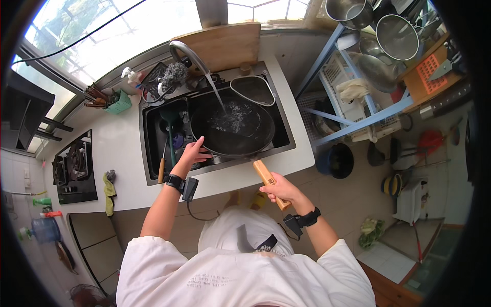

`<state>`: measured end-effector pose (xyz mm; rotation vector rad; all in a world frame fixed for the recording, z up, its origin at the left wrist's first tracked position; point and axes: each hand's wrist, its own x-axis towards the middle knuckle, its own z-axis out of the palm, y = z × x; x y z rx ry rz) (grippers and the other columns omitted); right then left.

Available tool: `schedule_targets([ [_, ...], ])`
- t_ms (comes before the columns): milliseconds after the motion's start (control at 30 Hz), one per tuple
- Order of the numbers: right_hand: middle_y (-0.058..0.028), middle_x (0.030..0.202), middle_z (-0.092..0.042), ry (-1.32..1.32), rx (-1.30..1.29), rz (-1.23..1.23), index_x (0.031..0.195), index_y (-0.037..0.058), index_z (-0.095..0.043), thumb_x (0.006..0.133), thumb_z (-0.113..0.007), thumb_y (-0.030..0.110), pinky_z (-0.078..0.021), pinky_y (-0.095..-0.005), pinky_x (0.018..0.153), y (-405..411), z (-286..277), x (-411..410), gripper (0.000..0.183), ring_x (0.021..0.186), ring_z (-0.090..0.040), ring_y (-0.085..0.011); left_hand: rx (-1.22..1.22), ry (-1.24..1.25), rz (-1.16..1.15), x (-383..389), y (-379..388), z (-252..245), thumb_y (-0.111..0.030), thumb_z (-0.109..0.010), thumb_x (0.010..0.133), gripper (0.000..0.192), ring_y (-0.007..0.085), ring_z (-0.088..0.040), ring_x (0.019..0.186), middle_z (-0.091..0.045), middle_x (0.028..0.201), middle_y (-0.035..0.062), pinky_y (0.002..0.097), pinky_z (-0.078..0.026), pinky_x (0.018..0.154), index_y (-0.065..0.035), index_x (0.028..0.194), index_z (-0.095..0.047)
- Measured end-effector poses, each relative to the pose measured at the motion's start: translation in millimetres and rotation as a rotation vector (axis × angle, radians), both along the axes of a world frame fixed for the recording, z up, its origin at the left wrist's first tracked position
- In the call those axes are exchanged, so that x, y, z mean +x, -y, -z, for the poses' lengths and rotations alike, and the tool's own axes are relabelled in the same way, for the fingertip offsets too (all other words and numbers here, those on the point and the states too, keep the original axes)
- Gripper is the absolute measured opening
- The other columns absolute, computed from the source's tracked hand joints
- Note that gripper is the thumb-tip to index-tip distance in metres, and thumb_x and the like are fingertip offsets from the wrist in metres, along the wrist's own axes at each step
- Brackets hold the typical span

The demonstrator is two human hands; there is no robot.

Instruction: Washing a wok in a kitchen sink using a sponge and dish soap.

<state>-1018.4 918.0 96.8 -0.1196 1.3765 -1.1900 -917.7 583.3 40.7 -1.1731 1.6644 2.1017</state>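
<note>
Water runs from the curved metal faucet (pixel 195 61) into a large dark wok (pixel 245 142) over the right part of the black double sink (pixel 289 132). My right hand (pixel 282 188) is closed around the wok's wooden handle (pixel 263 172). At the wok's left rim is my left hand (pixel 193 152), its fingers spread and thumb up; whether it touches the rim I cannot tell. Below that hand, the left basin holds a green long-handled utensil (pixel 171 140) and a wooden-handled tool (pixel 162 165). A metal-rimmed strainer basket (pixel 253 90) sits behind the wok.
A wooden board (pixel 226 48) leans behind the faucet. Left along the counter (pixel 122 153) are a green utensil holder (pixel 118 101), a yellow-green cloth (pixel 109 193) and a gas stove (pixel 74 169). On the right stand a blue rack (pixel 345 128) with pots and a blue bucket (pixel 323 161).
</note>
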Motion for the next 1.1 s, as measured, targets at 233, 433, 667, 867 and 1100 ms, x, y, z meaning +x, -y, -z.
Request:
schedule_targets([
  [233, -0.0022, 0.067, -0.051, -0.09, -0.037, -0.049, 0.118, -0.0015, -0.039, 0.083, -0.066, 0.005, -0.0427, -0.0253, 0.041, -8.3, -3.2, 6.3, 0.044, 0.047, -0.048, -0.0078, 0.154, -0.089, -0.19, 9.9, -12.3, -16.2, -0.016, -0.051, 0.09, 0.027, 0.0331, -0.065, 0.099, -0.057, 0.111, 0.0183, 0.0405, -0.052, 0.092, 0.0007, 0.109, -0.042],
  [433, -0.0039, 0.064, -0.052, -0.209, 0.002, -0.13, 0.126, -0.0032, -0.037, 0.083, -0.064, 0.006, -0.041, -0.0275, 0.04, -11.0, 24.4, 2.5, 0.052, 0.044, -0.048, -0.0103, 0.146, -0.149, -0.232, 23.4, -19.4, -6.3, -0.013, -0.051, 0.089, 0.032, 0.0287, -0.064, 0.098, -0.056, 0.113, 0.0132, 0.0422, -0.051, 0.093, 0.0, 0.117, -0.043],
  [667, -0.0058, 0.066, -0.053, -0.274, 0.019, -0.191, 0.127, -0.0014, -0.037, 0.083, -0.064, 0.007, -0.0407, -0.0284, 0.04, 2.2, 48.3, -3.6, 0.052, 0.043, -0.049, -0.0113, 0.091, -0.167, -0.324, 38.9, -15.8, 6.1, -0.009, -0.052, 0.088, 0.037, 0.0244, -0.062, 0.097, -0.055, 0.116, 0.0116, 0.0402, -0.051, 0.093, -0.0018, 0.123, -0.043],
  [867, -0.0029, 0.065, -0.05, -0.364, 0.013, -0.173, 0.129, 0.0005, -0.038, 0.085, -0.063, 0.006, -0.0403, -0.0272, 0.039, 9.6, 70.4, -2.8, 0.051, 0.044, -0.048, -0.01, 0.034, -0.211, -0.339, 32.0, -16.0, -0.4, -0.008, -0.051, 0.089, 0.036, 0.02, -0.06, 0.098, -0.055, 0.111, 0.0073, 0.0384, -0.048, 0.093, -0.0039, 0.124, -0.043],
  [1100, -0.0075, 0.074, -0.055, -0.444, 0.029, -0.131, 0.107, 0.0025, -0.048, 0.082, -0.063, 0.008, -0.0419, -0.0298, 0.041, 18.5, 78.7, -1.4, 0.03, 0.047, -0.051, -0.0134, -0.029, -0.186, -0.322, 34.1, -9.8, 7.4, -0.011, -0.057, 0.085, 0.049, 0.0208, -0.056, 0.107, -0.053, 0.12, 0.0101, 0.0375, -0.048, 0.095, -0.0036, 0.13, -0.04],
])
